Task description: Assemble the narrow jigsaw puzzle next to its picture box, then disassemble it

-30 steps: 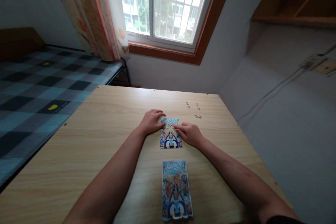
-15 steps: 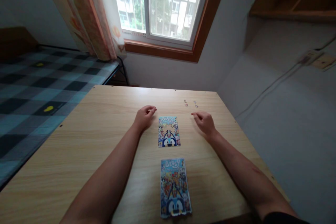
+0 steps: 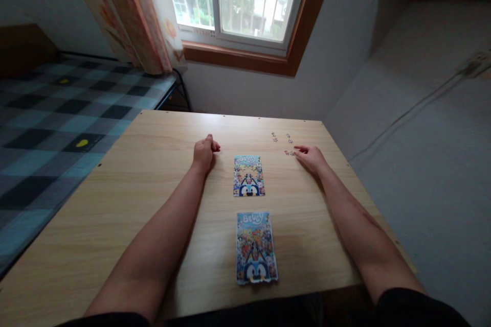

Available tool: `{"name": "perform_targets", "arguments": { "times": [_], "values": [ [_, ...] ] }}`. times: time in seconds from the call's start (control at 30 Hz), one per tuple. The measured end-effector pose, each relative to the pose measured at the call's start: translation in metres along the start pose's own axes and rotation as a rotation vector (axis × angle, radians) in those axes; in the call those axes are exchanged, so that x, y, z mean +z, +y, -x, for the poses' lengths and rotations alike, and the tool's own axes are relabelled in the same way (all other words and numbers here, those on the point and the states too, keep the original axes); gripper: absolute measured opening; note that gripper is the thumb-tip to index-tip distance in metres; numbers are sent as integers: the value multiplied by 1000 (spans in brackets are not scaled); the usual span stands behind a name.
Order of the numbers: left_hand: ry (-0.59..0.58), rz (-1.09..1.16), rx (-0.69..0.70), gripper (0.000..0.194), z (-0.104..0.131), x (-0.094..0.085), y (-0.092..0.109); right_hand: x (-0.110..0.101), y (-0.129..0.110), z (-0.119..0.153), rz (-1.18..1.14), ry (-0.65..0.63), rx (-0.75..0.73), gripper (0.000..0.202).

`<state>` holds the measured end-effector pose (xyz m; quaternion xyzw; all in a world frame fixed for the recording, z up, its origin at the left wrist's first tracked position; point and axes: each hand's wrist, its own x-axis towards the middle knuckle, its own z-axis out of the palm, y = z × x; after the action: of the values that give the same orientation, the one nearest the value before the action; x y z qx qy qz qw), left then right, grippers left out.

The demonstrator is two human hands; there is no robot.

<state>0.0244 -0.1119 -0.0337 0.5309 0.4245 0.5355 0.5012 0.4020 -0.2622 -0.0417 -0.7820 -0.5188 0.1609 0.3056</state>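
Observation:
My left hand [image 3: 205, 152] rests on the table left of the puzzle, fingers curled in and thumb on top, with nothing visible in it. The jigsaw puzzle [image 3: 249, 189] lies flat between my hands, with a wood-coloured gap in its upper middle. To its right, my right hand [image 3: 310, 157] has its index finger stretched out and apart from the thumb. Its fingertips are at a small group of loose puzzle pieces [image 3: 287, 153], at the edge of the rightmost one; whether they touch it is too small to tell. Beyond lie more loose pieces [image 3: 274, 138] and another small group [image 3: 289, 139].
Nearer to me on the wooden table [image 3: 146, 184] lies a picture sheet or packet [image 3: 255, 248] with the same cartoon design and a torn lower edge. A checked bed [image 3: 76, 107] stands at the left. Behind the table are a wall and a window [image 3: 253, 5].
My right hand has shifted to the right, and loose pieces now show at its fingertips. My left hand has turned thumb-up and moved slightly left. The view has tilted down a little.

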Motion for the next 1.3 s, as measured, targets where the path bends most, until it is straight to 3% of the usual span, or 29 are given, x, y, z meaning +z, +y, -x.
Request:
{"name": "perform_targets", "arguments": {
  "times": [0.23, 0.4, 0.63, 0.8, 1.07, 1.3],
  "values": [
    [88, -260, 51, 51, 4, 6, -4, 1, -3, -1, 207, -18, -5, 41],
    [145, -299, 103, 52, 2, 4, -9, -2, -8, 3, 244, -3, -10, 38],
    [149, -257, 74, 50, 1, 5, -6, -4, -1, 8, 62, 27, 5, 34],
    [26, -395, 58, 44, 7, 8, -3, -1, -4, 14, -58, 50, 8, 32],
    [-208, -583, 161, 24, 37, 12, 1, 5, -51, 20, -295, -52, -134, 34],
    [-238, -629, 197, 21, 38, 11, 4, 13, -98, 34, -436, -215, -176, 38]
  ]
}}
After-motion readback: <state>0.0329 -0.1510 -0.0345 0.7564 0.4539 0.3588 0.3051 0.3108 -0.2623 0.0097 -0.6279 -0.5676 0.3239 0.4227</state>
